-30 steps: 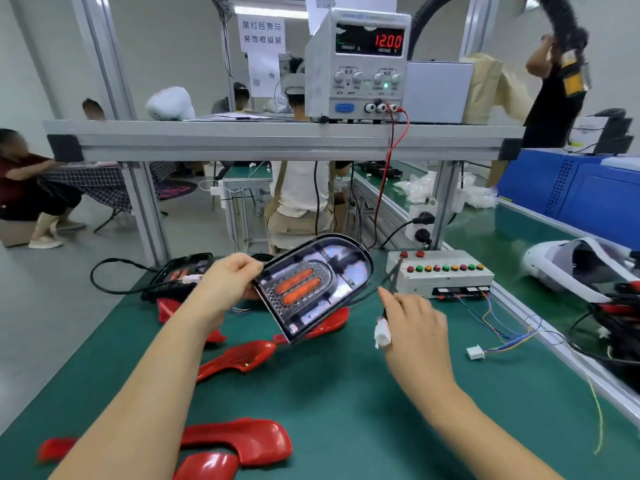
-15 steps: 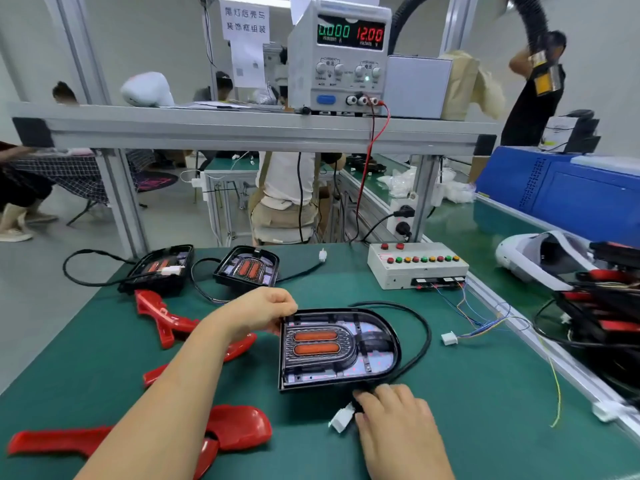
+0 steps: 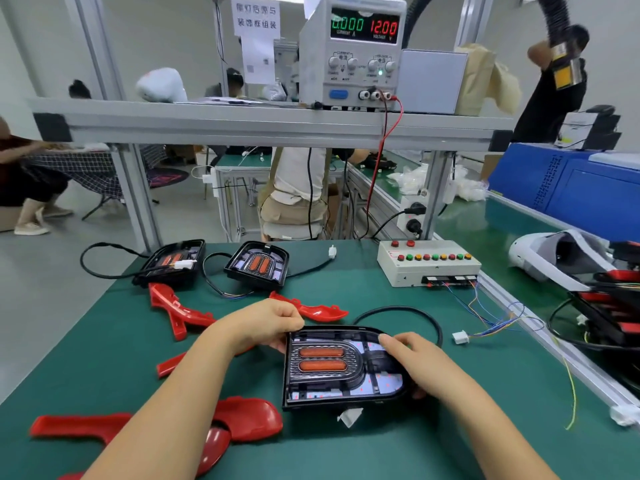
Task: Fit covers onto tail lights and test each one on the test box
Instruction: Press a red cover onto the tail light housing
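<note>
Left hand (image 3: 263,323): forearm comes in from low left, fingers curled over the far left corner of the tail light (image 3: 332,370), gripping it. Right hand (image 3: 412,362): reaches in from low right, fingers bent around the rounded right end with the index tip on the far rim, holding the same piece.

Tail light lies face up on the green mat (image 3: 433,445), near the front edge of the bench, with no cover on it. Inside its black housing sit two orange-red bars, one above the other, within an oval surround. Its black cable (image 3: 408,310) loops behind it; a white plug (image 3: 349,417) shows at its near edge.

Writing: power supply (image 3: 353,53) on the shelf reads 0.000 over CURRENT A in green and 12.00 over VOLTAGE V in red. Paper sign (image 3: 256,17) carries two lines of Chinese; the lower looks like 装饰框组装, the upper too blurred.

Test box (image 3: 427,268): far right of the mat, well apart from the hands, with a row of red, green and yellow buttons and thin wires leaving the front sockets.

Red covers lie loose: one (image 3: 180,310) left, one (image 3: 311,308) just behind the left hand, one (image 3: 249,419) near the left forearm. Two more tail lights (image 3: 173,261) (image 3: 258,265) sit at the far edge.
</note>
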